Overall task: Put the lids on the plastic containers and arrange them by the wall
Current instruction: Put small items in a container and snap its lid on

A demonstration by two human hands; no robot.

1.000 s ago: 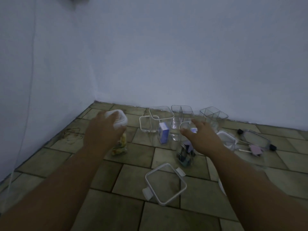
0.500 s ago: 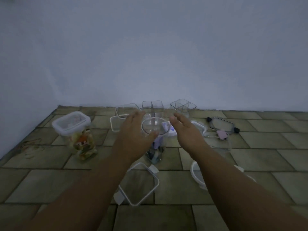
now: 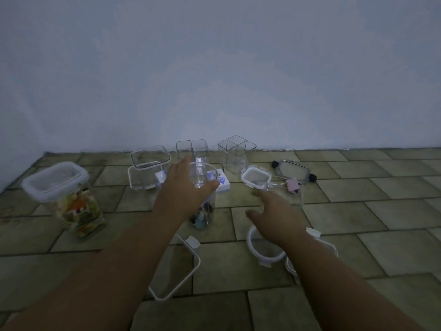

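Observation:
My left hand (image 3: 186, 194) grips the upper part of a clear round jar (image 3: 202, 177) that stands on the tiled floor with small dark items at its bottom. My right hand (image 3: 274, 211) hovers to the right of the jar, fingers spread and holding nothing, just above a white round lid (image 3: 262, 255). A square white-rimmed lid (image 3: 181, 275) lies in front of the jar, partly under my left forearm. At the left stands a tall container (image 3: 78, 211) with colourful contents and its lid on. Three clear containers without lids stand by the wall (image 3: 150, 158) (image 3: 192, 149) (image 3: 236, 151).
A small white-rimmed lid (image 3: 255, 177), a lid with black clips (image 3: 293, 169) and a pink binder clip (image 3: 293, 186) lie at the right. A small white and blue box (image 3: 223, 183) sits behind the jar. Another lid (image 3: 329, 249) shows beside my right forearm.
My left hand left the lidded container at the left and took hold of the round jar. My right hand came off the jar and moved right and nearer to me.

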